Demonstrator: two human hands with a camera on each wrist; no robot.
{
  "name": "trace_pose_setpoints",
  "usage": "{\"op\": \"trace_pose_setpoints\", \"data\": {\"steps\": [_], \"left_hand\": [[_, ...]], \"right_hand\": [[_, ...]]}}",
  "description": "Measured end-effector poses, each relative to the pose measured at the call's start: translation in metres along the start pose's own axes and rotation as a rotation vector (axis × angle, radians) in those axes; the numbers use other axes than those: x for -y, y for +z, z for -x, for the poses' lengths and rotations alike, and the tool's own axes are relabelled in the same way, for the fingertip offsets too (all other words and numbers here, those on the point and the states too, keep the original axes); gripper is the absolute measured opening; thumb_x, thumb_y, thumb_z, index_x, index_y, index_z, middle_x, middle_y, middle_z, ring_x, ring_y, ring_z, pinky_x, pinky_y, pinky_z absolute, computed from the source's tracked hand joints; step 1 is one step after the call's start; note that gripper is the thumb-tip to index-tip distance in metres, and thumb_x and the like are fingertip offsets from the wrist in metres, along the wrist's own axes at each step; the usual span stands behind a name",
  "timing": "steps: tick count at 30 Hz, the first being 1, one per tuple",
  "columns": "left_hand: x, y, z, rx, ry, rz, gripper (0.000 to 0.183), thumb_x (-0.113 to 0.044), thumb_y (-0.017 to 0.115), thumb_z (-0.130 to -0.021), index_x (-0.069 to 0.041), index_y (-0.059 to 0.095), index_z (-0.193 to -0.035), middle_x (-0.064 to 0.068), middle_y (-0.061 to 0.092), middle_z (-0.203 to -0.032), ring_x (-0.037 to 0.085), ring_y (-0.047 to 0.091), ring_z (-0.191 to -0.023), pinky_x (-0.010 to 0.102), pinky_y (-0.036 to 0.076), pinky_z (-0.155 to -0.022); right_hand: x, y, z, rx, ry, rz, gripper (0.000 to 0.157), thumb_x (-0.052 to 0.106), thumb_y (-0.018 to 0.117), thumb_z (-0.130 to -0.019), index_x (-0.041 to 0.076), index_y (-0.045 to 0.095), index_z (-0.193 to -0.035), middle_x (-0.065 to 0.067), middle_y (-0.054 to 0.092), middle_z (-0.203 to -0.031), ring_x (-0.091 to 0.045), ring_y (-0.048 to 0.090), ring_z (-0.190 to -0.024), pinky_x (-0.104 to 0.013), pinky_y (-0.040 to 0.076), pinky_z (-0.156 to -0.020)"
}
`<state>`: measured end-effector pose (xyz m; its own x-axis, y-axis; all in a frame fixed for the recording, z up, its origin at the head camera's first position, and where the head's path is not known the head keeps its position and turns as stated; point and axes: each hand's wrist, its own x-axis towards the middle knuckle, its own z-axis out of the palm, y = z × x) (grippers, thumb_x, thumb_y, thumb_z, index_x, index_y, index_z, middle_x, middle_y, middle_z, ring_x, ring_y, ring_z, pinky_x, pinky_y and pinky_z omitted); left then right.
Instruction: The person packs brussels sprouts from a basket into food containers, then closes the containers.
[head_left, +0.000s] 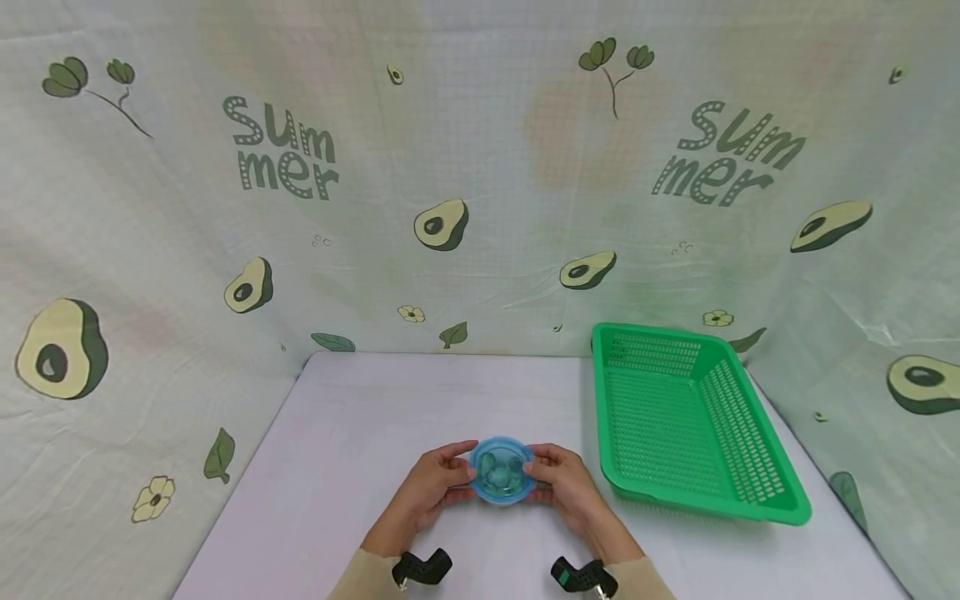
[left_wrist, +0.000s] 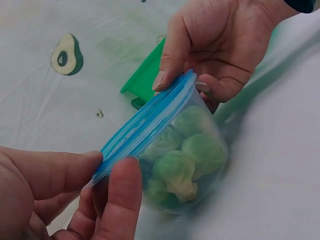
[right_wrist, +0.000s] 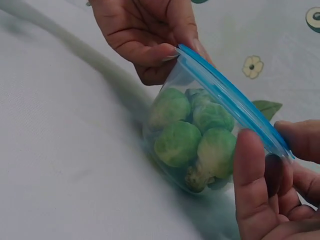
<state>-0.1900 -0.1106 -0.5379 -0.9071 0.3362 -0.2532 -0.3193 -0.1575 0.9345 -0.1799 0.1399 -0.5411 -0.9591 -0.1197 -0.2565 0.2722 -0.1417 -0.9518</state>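
Several green Brussels sprouts (left_wrist: 192, 155) sit inside a clear round plastic container (head_left: 501, 500), seen through its wall in both wrist views. A blue lid (right_wrist: 235, 102) covers its top. On the left side, my left hand (head_left: 437, 481) pinches the lid's rim, thumb above and fingers below. Opposite it, my right hand (head_left: 564, 481) grips the rim in the same way. Both wrist views show the container tilted in the picture, and the lid looks seated along the edge that shows. Whether the base touches the table cannot be told.
To the right on the white table (head_left: 375, 408) stands a green plastic basket (head_left: 660, 417) with slotted walls, close to my right hand. Behind the table hangs a pale cloth (head_left: 495, 150) printed with avocados. Black cameras are strapped to both wrists.
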Motion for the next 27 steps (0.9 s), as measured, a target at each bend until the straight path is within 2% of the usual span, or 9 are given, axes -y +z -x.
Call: {"op": "trace_pose_setpoints", "data": {"steps": [2, 6, 11, 18, 27], "left_hand": [[-0.001, -0.001, 0.000, -0.002, 0.004, -0.010, 0.062, 0.009, 0.070, -0.092, 0.005, 0.051, -0.152, 0.000, 0.058, -0.090, 0.011, 0.065, -0.074, 0.030, 0.066, -0.074], [-0.005, 0.000, 0.002, -0.060, 0.021, -0.081, 0.060, 0.011, 0.073, -0.089, 0.006, 0.057, -0.147, 0.002, 0.057, -0.087, 0.014, 0.064, -0.068, 0.034, 0.067, -0.071], [-0.009, 0.000, 0.001, -0.087, 0.025, -0.149, 0.057, 0.010, 0.074, -0.088, 0.006, 0.061, -0.144, 0.003, 0.057, -0.087, 0.016, 0.064, -0.066, 0.037, 0.067, -0.071], [-0.007, -0.006, -0.004, -0.096, 0.039, -0.092, 0.056, 0.007, 0.072, -0.094, 0.008, 0.056, -0.147, 0.004, 0.059, -0.093, 0.012, 0.064, -0.076, 0.031, 0.067, -0.077], [-0.006, -0.012, -0.012, -0.120, 0.046, -0.080, 0.052, 0.000, 0.074, -0.096, 0.006, 0.059, -0.145, 0.008, 0.064, -0.103, 0.013, 0.069, -0.085, 0.033, 0.066, -0.084]], "right_hand": [[0.000, 0.001, 0.000, -0.001, -0.015, -0.001, 0.042, 0.001, 0.071, -0.096, -0.013, 0.058, -0.134, -0.001, 0.061, -0.091, -0.015, 0.061, -0.081, -0.029, 0.060, -0.064], [-0.002, 0.006, -0.001, -0.011, -0.060, 0.000, 0.037, -0.004, 0.071, -0.094, -0.015, 0.061, -0.128, -0.001, 0.060, -0.086, -0.014, 0.059, -0.073, -0.029, 0.059, -0.060], [-0.001, 0.011, -0.003, -0.050, -0.061, 0.001, 0.033, -0.006, 0.070, -0.093, -0.014, 0.063, -0.124, -0.001, 0.057, -0.083, -0.015, 0.057, -0.069, -0.029, 0.059, -0.057], [0.003, 0.013, -0.010, -0.073, -0.033, 0.023, 0.037, -0.002, 0.071, -0.096, -0.010, 0.063, -0.131, -0.002, 0.057, -0.090, -0.015, 0.057, -0.077, -0.027, 0.058, -0.060], [0.005, 0.012, -0.019, -0.080, -0.032, 0.010, 0.041, 0.000, 0.070, -0.098, -0.012, 0.062, -0.136, -0.003, 0.058, -0.092, -0.015, 0.058, -0.078, -0.027, 0.059, -0.062]]}}
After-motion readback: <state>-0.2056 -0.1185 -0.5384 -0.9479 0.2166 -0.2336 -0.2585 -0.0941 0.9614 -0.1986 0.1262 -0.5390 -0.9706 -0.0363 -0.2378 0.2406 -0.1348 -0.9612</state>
